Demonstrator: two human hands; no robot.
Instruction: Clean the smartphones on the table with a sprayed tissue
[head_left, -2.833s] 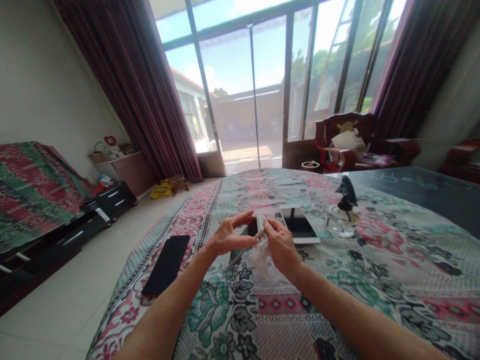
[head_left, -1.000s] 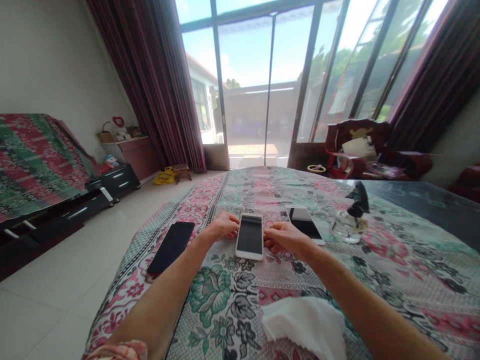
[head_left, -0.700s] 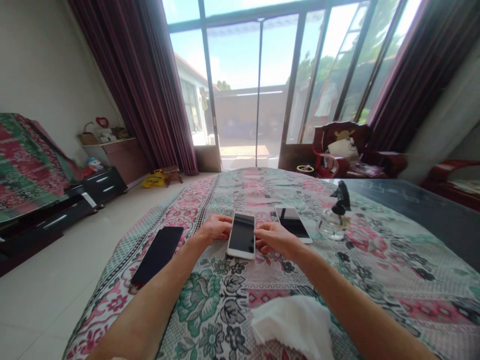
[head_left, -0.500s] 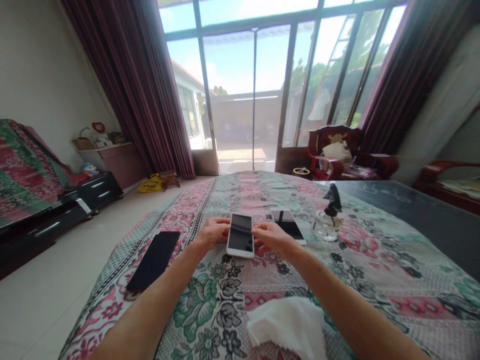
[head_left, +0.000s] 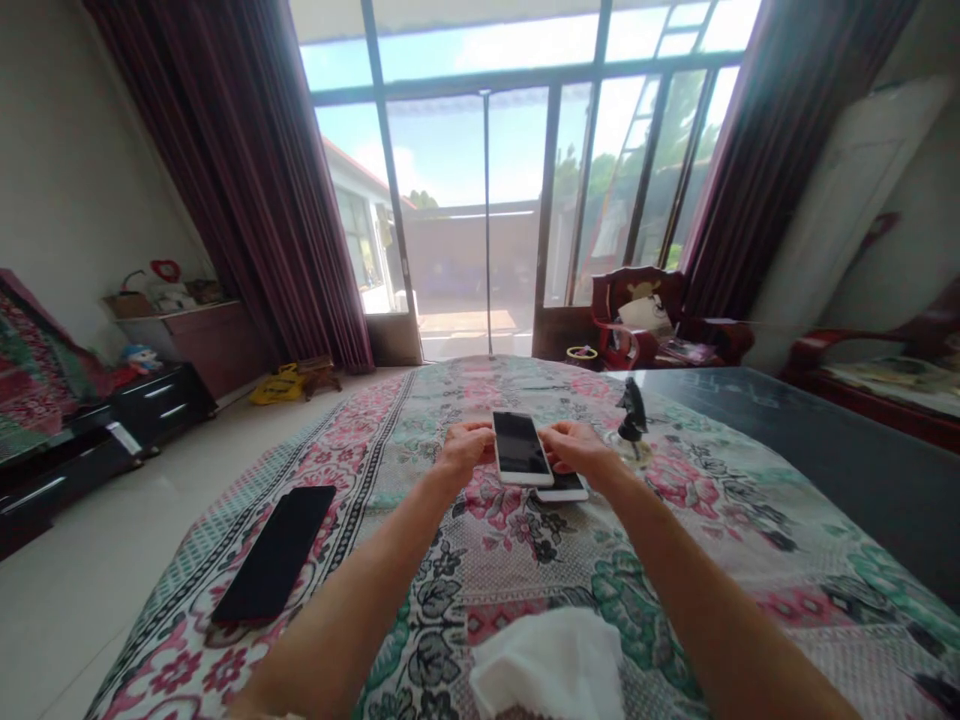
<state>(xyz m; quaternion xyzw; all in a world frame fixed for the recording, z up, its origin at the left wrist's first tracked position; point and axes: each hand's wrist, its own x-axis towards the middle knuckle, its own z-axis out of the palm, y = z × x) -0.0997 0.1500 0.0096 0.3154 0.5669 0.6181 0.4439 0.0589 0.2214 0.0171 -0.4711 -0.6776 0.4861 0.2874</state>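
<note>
Between my two hands is a white smartphone point(head_left: 521, 447) with a dark screen, its long edges gripped from both sides. My left hand point(head_left: 468, 446) has its fingers closed on the left edge. On the right edge, my right hand point(head_left: 576, 446) is closed as well. A second white smartphone point(head_left: 564, 489) lies on the cloth, partly covered by the held one and my right hand. Whether the two phones touch, I cannot tell. Further left lies a larger dark phone or tablet point(head_left: 276, 555). A crumpled white cloth or tissue point(head_left: 547, 665) sits near the front.
A clear spray bottle with a black nozzle point(head_left: 632, 410) stands just beyond my right hand. The flowered tablecloth point(head_left: 690, 590) covers the table. A dark tabletop point(head_left: 720, 400) adjoins it on the right, and a red wooden chair point(head_left: 637, 320) stands behind.
Both hands have carried the held smartphone to the right, over the second smartphone, which is now mostly hidden. The view has also shifted, moving the surroundings left in the picture.
</note>
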